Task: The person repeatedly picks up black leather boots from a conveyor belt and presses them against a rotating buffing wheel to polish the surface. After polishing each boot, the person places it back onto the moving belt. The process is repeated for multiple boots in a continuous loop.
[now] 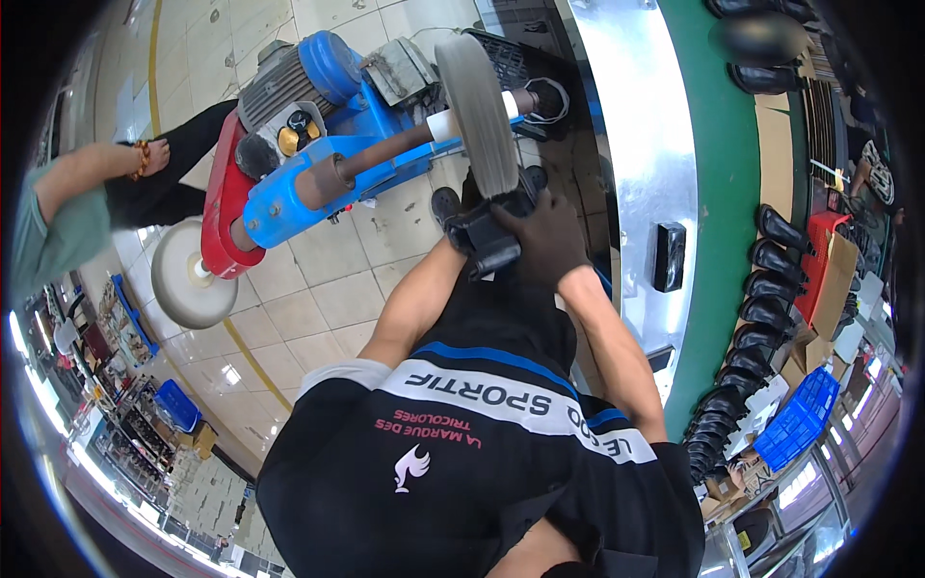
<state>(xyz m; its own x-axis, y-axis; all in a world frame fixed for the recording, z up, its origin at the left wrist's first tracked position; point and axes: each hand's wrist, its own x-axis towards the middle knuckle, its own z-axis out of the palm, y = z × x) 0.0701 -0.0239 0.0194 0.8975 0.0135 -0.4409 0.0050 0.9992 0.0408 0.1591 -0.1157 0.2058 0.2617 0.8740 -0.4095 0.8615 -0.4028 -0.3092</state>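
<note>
A black leather shoe or boot (493,252) is held up against the lower edge of a large grey buffing wheel (477,116). My right hand (553,236), in a dark glove, grips it from the right side with the fingers curled over its top. My left hand (460,236) is at its left side; the wrist runs up to the shoe, and the fingers are mostly hidden by it or hard to part from the black leather. The wheel sits on a brown shaft (390,152) of a blue and red machine (318,183).
A second, pale wheel (193,275) is at the machine's left end, beside another person's arm (96,173). To my right run a metal bench (646,125) with a black block (669,257) and a green surface (718,193) bearing a row of black shoes (771,289).
</note>
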